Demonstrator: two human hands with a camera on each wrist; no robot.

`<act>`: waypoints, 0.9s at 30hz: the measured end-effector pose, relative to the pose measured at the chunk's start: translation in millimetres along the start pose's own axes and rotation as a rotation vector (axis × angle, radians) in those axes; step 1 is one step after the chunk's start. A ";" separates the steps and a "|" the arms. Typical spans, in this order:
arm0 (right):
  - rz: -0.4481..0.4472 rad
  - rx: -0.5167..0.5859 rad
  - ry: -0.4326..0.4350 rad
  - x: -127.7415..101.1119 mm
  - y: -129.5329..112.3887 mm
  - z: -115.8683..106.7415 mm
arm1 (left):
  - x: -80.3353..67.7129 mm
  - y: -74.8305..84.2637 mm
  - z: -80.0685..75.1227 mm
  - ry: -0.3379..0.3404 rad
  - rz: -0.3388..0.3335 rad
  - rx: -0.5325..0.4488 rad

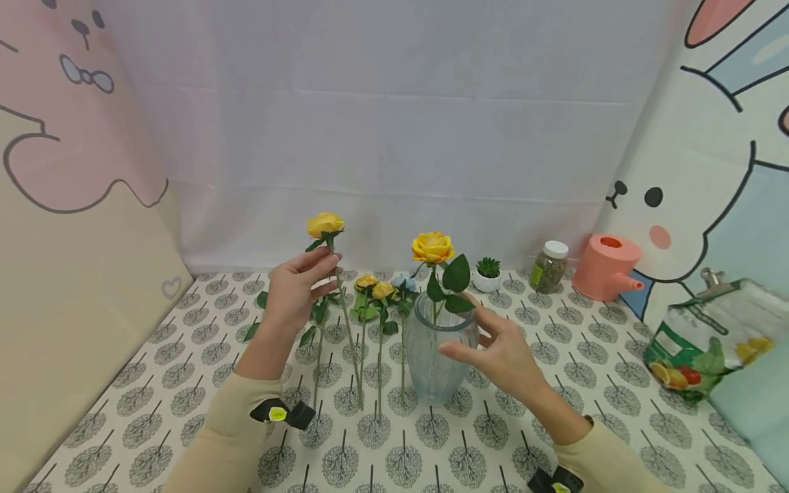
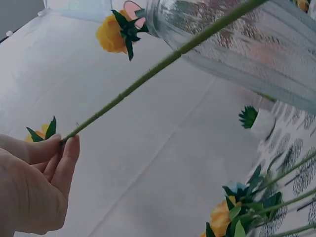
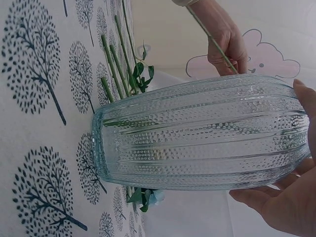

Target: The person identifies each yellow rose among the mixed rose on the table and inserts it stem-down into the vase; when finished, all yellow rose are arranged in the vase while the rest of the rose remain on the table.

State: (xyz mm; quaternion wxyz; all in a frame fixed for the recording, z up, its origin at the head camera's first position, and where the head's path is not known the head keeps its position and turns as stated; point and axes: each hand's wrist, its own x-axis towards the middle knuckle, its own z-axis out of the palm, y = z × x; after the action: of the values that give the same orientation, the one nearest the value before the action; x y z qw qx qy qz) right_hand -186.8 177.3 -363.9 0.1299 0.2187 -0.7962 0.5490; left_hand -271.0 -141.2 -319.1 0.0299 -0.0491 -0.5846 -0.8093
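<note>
My left hand point(image 1: 322, 271) pinches the green stem of a yellow rose point(image 1: 324, 223) and holds it upright above the table, left of the vase. In the left wrist view the stem point(image 2: 148, 74) runs from my fingertips point(image 2: 66, 145) up to the bloom point(image 2: 111, 33). A ribbed clear glass vase point(image 1: 431, 356) stands on the tablecloth with one yellow rose point(image 1: 432, 246) in it. My right hand point(image 1: 461, 326) lies against the vase's right side with thumb and fingers fairly straight. The right wrist view shows the vase point(image 3: 197, 133) between thumb and fingers point(image 3: 266, 202).
Several more flowers point(image 1: 372, 291) lie on the tree-patterned tablecloth point(image 1: 185, 383) between hand and vase. At the back stand a small potted plant point(image 1: 487, 274), a white-lidded jar point(image 1: 548, 266) and a pink watering can point(image 1: 607, 267). A clipped bag point(image 1: 709, 342) sits at the right.
</note>
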 end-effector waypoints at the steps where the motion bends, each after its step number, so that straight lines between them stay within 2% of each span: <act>1: 0.002 -0.005 0.001 -0.1 -0.1 0.0 | -1.3 2.4 0.7 -0.004 -0.006 -0.074; 7: 0.008 0.006 -0.004 -0.7 -0.1 0.4 | -15.6 23.2 6.2 -0.019 -0.040 -0.463; 13: 0.000 0.012 -0.012 -1.0 -1.2 -0.5 | -32.5 45.1 9.6 -0.059 0.039 -0.785; 17: 0.003 0.007 -0.012 -1.0 -0.9 -0.5 | -41.4 52.6 11.7 -0.041 0.119 -0.951; 20: 0.002 0.004 -0.010 -1.3 -0.9 -0.9 | -47.4 53.8 16.6 -0.021 0.206 -0.989; 22: 0.002 0.001 -0.009 -1.6 -1.3 -1.2 | -51.2 53.1 21.4 -0.024 0.263 -0.982; 27: -0.001 0.004 -0.013 -1.2 -1.2 -1.3 | -57.5 47.9 34.2 -0.062 0.385 -0.874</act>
State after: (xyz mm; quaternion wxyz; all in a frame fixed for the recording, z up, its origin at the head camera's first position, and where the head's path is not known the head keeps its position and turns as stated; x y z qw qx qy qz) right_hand -185.2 178.4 -363.0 0.1246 0.2229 -0.7957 0.5492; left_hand -207.3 -124.3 -269.8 0.1382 -0.1887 -0.1702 -0.9573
